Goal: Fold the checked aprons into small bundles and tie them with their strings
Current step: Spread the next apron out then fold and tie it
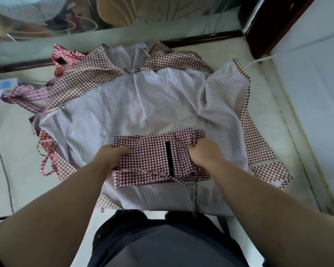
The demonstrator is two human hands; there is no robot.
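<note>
The folded apron (154, 160), a dark red checked rectangle with a black strip (169, 158) running down its middle, lies on top of a larger spread apron (143, 105) that is laid pale side up on the floor (274, 116), toward the floor's near edge. The left hand (112, 157) grips the left edge of the folded apron, thumb on top and fingers curled round the edge. The right hand (204, 157) grips the right end, fingers curled into bunched fabric at the far right corner. A thin string (196, 191) trails from the near right corner of the folded apron toward the person. The spread apron reaches almost to the dark skirting at the floor's far edge. More red checked aprons (27, 95) lie crumpled at the left edge, beside a blurred power strip (2, 86). A dark cable (4, 170) runs along the near left side.
</note>
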